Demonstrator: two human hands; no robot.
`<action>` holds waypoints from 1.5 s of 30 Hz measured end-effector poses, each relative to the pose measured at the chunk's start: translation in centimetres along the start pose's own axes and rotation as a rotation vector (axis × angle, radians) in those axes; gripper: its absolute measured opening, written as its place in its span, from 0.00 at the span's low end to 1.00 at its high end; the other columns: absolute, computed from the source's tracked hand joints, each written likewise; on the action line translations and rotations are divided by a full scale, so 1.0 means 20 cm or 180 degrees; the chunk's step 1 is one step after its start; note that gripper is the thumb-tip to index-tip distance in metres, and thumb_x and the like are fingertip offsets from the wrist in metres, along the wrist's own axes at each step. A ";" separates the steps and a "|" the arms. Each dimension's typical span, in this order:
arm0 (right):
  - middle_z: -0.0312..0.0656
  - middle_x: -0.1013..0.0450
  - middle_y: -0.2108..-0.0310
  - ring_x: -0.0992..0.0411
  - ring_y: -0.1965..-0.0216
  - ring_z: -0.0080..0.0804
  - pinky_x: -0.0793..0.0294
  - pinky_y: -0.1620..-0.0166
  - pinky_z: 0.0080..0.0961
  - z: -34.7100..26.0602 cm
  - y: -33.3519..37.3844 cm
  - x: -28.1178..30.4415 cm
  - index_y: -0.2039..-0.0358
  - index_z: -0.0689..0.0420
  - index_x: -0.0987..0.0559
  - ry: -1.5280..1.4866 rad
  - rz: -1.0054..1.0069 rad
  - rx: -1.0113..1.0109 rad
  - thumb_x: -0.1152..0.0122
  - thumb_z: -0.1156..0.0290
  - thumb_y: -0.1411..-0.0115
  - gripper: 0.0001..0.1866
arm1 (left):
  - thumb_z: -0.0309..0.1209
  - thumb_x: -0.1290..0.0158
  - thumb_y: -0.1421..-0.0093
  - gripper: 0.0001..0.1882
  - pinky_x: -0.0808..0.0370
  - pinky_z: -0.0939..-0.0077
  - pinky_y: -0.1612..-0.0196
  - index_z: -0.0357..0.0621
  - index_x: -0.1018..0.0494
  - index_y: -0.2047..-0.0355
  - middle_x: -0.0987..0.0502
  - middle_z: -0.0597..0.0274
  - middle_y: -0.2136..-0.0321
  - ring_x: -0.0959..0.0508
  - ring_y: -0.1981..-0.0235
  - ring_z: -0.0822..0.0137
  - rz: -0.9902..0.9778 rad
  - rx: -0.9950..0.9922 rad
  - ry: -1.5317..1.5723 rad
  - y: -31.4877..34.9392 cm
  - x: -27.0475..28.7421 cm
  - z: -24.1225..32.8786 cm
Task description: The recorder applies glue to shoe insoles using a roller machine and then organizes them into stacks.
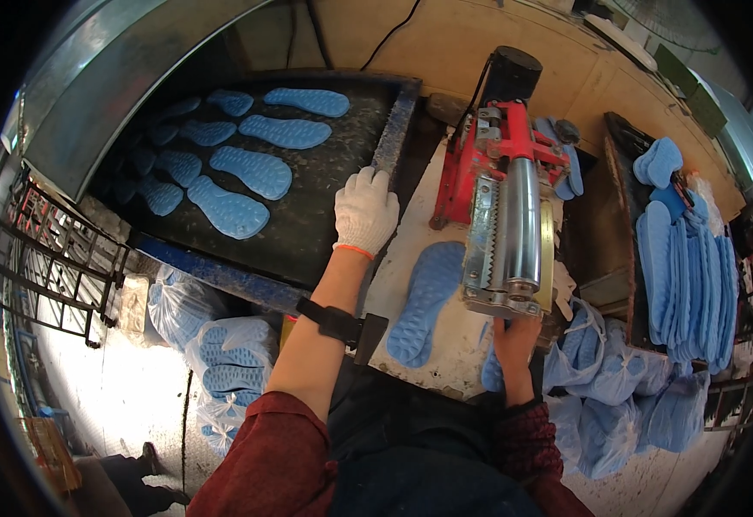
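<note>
Your left hand (365,208) is left of the roller press (521,220), your right hand (517,339) at its near end; neither grip can be determined. Blue insoles (428,289) lie just left of the press; the insole stack (685,280) to its right appears done, the belt insoles (251,172) farther left outstanding.

The left hand (365,209) is covered by an off-white knitted glove (364,226), edged at the cuff by an orange band (354,251). A black strap (331,320) is fastened around the left forearm (312,366), with a dark, angular block (371,338) attached. The right hand (518,339) is seen bare. Dark red sleeves (264,452) are worn, the right one dark-patterned and gathered; the torso is covered by a dark garment (428,482).
</note>
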State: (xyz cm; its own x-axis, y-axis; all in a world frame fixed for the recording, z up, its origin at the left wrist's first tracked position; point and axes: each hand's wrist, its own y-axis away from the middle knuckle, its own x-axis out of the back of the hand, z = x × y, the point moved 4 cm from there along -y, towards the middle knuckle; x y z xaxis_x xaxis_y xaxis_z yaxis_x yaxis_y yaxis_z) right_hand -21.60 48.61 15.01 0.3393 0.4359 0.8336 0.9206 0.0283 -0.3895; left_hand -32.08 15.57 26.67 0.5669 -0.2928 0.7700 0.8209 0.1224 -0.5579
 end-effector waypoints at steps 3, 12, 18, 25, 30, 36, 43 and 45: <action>0.52 0.34 0.47 0.39 0.42 0.58 0.39 0.46 0.55 0.00 0.00 -0.01 0.50 0.58 0.24 -0.0022 0.0029 -0.0014 0.37 0.58 0.44 0.24 | 0.33 0.45 0.47 0.17 0.29 0.53 0.52 0.42 0.26 0.56 0.26 0.50 0.52 0.26 0.51 0.49 -0.0040 0.0066 -0.0006 0.00 0.00 -0.01; 0.55 0.35 0.46 0.38 0.44 0.59 0.38 0.45 0.53 0.01 -0.02 0.04 0.47 0.58 0.26 -0.0062 0.0252 0.0362 0.36 0.60 0.45 0.27 | 0.32 0.46 0.46 0.15 0.28 0.53 0.54 0.42 0.25 0.58 0.25 0.52 0.55 0.25 0.53 0.48 0.0052 -0.0047 0.0048 -0.03 -0.01 0.02; 0.62 0.41 0.42 0.39 0.44 0.60 0.38 0.42 0.50 -0.04 -0.01 0.07 0.41 0.63 0.35 -0.0571 0.0236 -0.0425 0.32 0.73 0.51 0.36 | 0.31 0.49 0.46 0.11 0.27 0.52 0.58 0.42 0.26 0.62 0.25 0.54 0.58 0.25 0.57 0.51 0.0315 -0.0245 -0.0079 0.00 0.01 -0.02; 0.43 0.23 0.58 0.27 0.59 0.27 0.29 0.53 0.24 0.09 -0.05 0.28 0.52 0.65 0.24 -0.3849 -0.0102 -0.2487 0.36 0.79 0.45 0.19 | 0.31 0.49 0.44 0.13 0.28 0.52 0.56 0.41 0.27 0.60 0.25 0.53 0.56 0.26 0.54 0.51 0.0249 -0.0194 -0.0071 -0.01 0.00 0.00; 0.44 0.28 0.54 0.31 0.53 0.40 0.32 0.50 0.33 -0.16 -0.41 0.78 0.48 0.53 0.23 -0.1087 0.0910 0.0221 0.46 0.84 0.43 0.22 | 0.34 0.50 0.38 0.17 0.30 0.59 0.48 0.41 0.27 0.51 0.26 0.49 0.50 0.28 0.48 0.50 0.0516 0.0089 -0.0016 -0.03 0.18 0.06; 0.44 0.29 0.54 0.31 0.53 0.44 0.30 0.51 0.37 -0.34 -0.62 0.90 0.49 0.52 0.21 0.0172 0.0830 0.1352 0.42 0.86 0.54 0.29 | 0.39 0.55 0.30 0.24 0.39 0.72 0.37 0.35 0.35 0.40 0.31 0.54 0.41 0.33 0.39 0.65 -0.0891 0.0401 0.4430 -0.21 0.48 0.72; 0.42 0.25 0.55 0.27 0.57 0.28 0.29 0.52 0.25 -0.33 -0.44 0.81 0.47 0.62 0.26 -0.2383 0.0620 0.0440 0.41 0.76 0.39 0.18 | 0.37 0.55 0.30 0.26 0.40 0.66 0.36 0.32 0.40 0.38 0.36 0.41 0.41 0.34 0.40 0.49 -0.0373 -0.0780 0.3390 -0.06 0.26 0.61; 0.40 0.25 0.57 0.28 0.59 0.26 0.29 0.54 0.23 -0.20 -0.34 0.75 0.48 0.62 0.26 -0.2572 0.0593 -0.0204 0.44 0.74 0.37 0.16 | 0.44 0.60 0.29 0.30 0.41 0.67 0.37 0.36 0.44 0.35 0.37 0.44 0.43 0.35 0.42 0.53 -0.0426 -0.0723 0.3471 -0.04 0.20 0.52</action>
State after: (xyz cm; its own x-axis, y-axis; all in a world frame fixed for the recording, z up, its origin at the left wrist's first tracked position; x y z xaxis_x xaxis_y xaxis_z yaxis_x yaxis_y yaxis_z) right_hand -21.95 51.37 31.78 0.2663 0.9407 0.2100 0.8806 -0.1488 -0.4498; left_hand -29.64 24.19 33.45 0.0201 -0.9781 0.2071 0.7759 -0.1154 -0.6202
